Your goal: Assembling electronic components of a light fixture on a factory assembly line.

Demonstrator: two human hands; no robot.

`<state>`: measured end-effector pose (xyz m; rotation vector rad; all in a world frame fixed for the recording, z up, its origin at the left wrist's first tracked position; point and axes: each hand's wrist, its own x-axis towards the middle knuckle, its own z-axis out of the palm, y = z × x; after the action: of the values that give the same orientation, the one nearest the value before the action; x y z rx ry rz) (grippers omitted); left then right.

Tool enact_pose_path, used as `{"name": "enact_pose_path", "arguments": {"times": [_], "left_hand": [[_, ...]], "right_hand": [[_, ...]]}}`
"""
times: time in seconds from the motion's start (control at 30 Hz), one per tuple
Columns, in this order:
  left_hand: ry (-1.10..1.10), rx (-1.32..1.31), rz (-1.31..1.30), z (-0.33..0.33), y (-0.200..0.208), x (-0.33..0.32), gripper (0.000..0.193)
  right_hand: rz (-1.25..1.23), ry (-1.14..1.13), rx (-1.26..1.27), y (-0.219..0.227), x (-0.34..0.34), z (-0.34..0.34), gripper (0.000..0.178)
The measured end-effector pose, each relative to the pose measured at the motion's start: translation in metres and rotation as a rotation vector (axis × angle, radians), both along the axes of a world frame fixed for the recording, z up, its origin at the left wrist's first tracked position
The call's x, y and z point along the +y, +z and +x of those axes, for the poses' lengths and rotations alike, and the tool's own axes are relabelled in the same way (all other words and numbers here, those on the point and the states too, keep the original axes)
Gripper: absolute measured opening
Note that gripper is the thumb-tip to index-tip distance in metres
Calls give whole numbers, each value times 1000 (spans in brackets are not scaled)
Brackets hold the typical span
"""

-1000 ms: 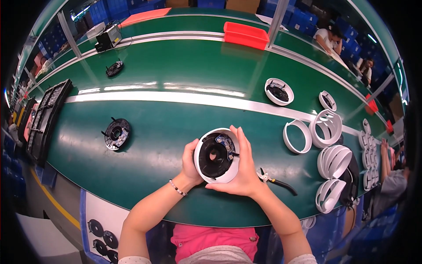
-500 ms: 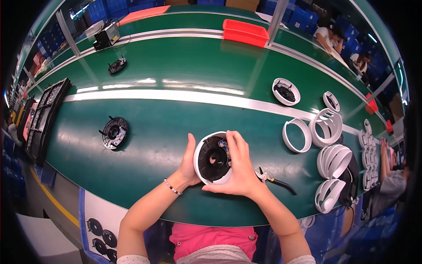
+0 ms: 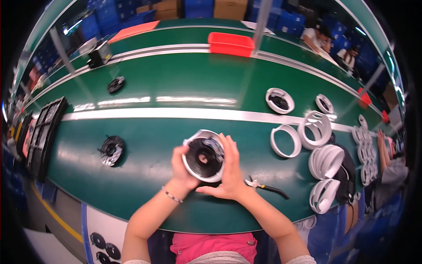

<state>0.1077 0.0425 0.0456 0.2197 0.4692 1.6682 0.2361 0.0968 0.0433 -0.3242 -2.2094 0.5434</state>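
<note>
I have both hands on a round white plastic housing with a black inner part [image 3: 203, 155], held just above the near edge of the green worktable [image 3: 176, 83]. My left hand [image 3: 181, 167] grips its left rim from below; my right hand [image 3: 228, 171] wraps around its right side, fingers spread over the top. Black-handled pliers [image 3: 266, 187] lie just right of my right hand. A black round part [image 3: 111, 150] sits well to the left, and white plastic rings [image 3: 285, 141] lie to the right.

A single head-worn fisheye view looks steeply down from above the person, close over the green tabletop [image 3: 176, 83]. Forearms enter from the lower edge. Straight edges bow near the rim, and the far side shows other workers.
</note>
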Motion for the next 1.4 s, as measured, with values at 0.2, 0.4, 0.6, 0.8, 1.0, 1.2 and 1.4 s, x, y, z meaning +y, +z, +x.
{"name": "enact_pose_path", "arguments": {"times": [0.2,0.4,0.6,0.8,1.0,1.2,1.4], "left_hand": [[174,209,-184,-66,4,85,44],[497,388,-260,-116,-44,204,35],[811,1405,-581,-221,-62,219,43],[921,2767,-1280,-361,-30,133,30],[654,2600,-1077,-400,-47,85,9],[658,2855,-300,-283,15,61,4],[597,2703,459,-124,-5,-18,21]], "right_hand": [[104,-290,-58,33,40,45,51],[113,-720,-432,-15,88,135,28],[74,-683,-296,-36,93,110,9],[127,-659,-143,-28,89,103,14],[178,-635,-140,-27,81,105,14],[349,-479,-47,10,63,93,16],[213,-227,-204,6,33,56,13]]}}
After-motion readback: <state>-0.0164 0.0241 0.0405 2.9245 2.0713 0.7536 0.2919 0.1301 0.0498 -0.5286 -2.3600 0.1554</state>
